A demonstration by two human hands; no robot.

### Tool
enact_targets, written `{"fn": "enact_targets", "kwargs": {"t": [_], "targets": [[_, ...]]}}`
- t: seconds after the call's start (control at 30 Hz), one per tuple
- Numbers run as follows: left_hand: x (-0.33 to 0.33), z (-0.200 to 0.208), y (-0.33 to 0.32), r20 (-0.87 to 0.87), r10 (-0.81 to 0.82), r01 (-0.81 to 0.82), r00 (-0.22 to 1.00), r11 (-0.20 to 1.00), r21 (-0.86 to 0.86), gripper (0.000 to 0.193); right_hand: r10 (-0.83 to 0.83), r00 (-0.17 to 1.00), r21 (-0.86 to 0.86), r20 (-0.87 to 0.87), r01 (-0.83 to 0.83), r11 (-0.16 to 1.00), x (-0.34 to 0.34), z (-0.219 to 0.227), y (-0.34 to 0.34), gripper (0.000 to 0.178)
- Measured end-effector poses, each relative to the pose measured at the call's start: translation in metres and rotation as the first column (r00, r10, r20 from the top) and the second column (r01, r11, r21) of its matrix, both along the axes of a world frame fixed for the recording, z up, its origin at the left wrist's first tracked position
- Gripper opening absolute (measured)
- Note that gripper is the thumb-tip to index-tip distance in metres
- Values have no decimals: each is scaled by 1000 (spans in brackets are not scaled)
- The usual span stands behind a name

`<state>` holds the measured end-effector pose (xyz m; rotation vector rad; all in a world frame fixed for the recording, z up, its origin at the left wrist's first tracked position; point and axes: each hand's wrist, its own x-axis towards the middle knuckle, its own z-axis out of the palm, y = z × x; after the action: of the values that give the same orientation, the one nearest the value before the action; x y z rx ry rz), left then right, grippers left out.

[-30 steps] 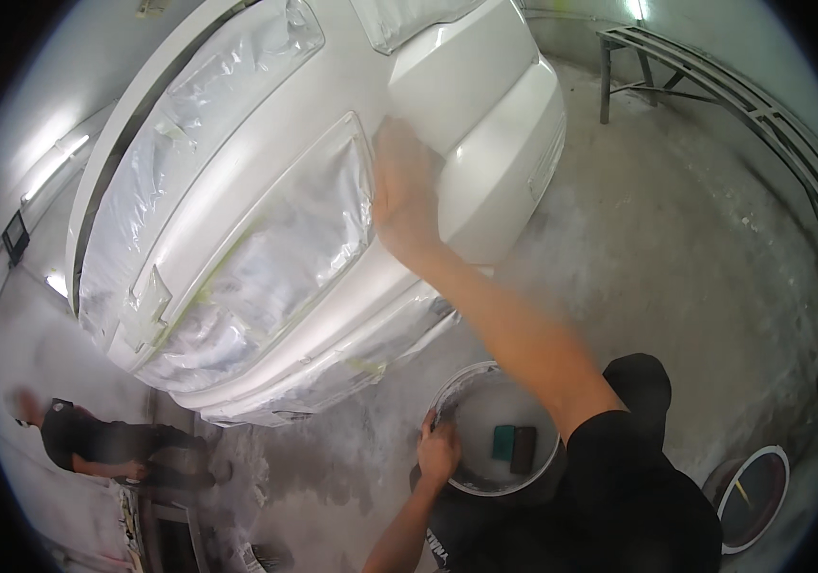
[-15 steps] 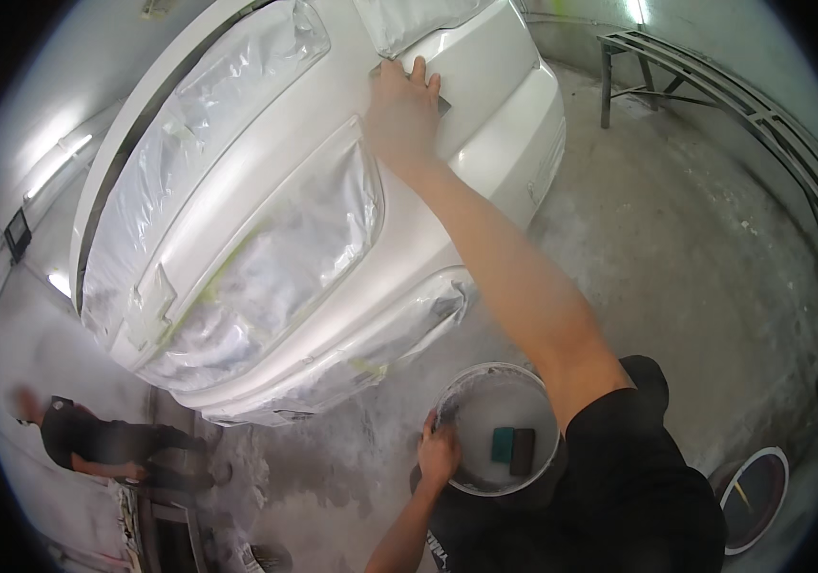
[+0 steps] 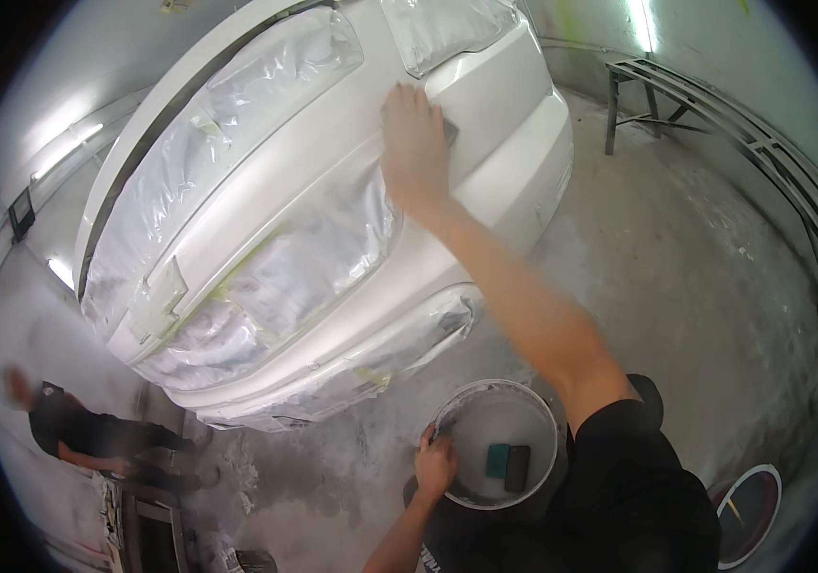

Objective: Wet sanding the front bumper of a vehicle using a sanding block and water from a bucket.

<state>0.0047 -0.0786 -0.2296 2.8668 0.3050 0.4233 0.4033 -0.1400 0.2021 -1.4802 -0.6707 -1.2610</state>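
A white car body [image 3: 495,86] spans the upper middle, its lamp and grille areas covered with clear plastic film [image 3: 318,229] edged in yellow-green tape. My right hand [image 3: 414,143] lies on the white panel with its fingers together, pressing a grey pad [image 3: 451,132] against the surface; most of the pad is hidden under the palm. Low in the middle, my left hand [image 3: 437,461] grips the rim of a round bucket [image 3: 556,430] near my legs. Cloudy grey liquid fills the bucket. A green block [image 3: 498,460] and a dark brown block [image 3: 518,468] sit side by side in it.
A long metal stand [image 3: 705,95] runs along the right wall. Another round container [image 3: 772,477] stands at the lower right. At the left, a person in dark clothes [image 3: 94,430] stands near a metal-framed trolley [image 3: 156,535]. The concrete floor [image 3: 657,258] has pale, dusty marks.
My right hand has slid slightly down toward me across the panel with the pad. My left hand stays on the bucket rim. The whole view has shifted a little.
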Motion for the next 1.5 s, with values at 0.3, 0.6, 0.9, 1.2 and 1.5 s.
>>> {"fn": "enact_targets", "kwargs": {"t": [0.3, 0.6, 0.9, 1.2, 1.5], "targets": [[2, 1, -5, -51, 13, -11, 999, 999, 41, 19, -160, 973, -94, 163, 177, 980, 28, 47, -23, 44], [-3, 5, 2, -70, 28, -26, 997, 999, 18, 27, -156, 965, -218, 209, 201, 955, 22, 38, -21, 53], [-5, -5, 5, -124, 24, -28, 992, 999, -31, 29, -96, 957, -324, 272, 185, 928, 57, 44, -29, 53], [-6, 3, 4, -26, 39, -41, 999, 996, -78, 25, 16, 955, -333, 295, 87, 939, 71, 62, -31, 53], [-11, 6, 6, 17, 26, -24, 1000, 994, -109, 23, -33, 916, -413, 399, 212, 886, 73, 89, -45, 52]]}}
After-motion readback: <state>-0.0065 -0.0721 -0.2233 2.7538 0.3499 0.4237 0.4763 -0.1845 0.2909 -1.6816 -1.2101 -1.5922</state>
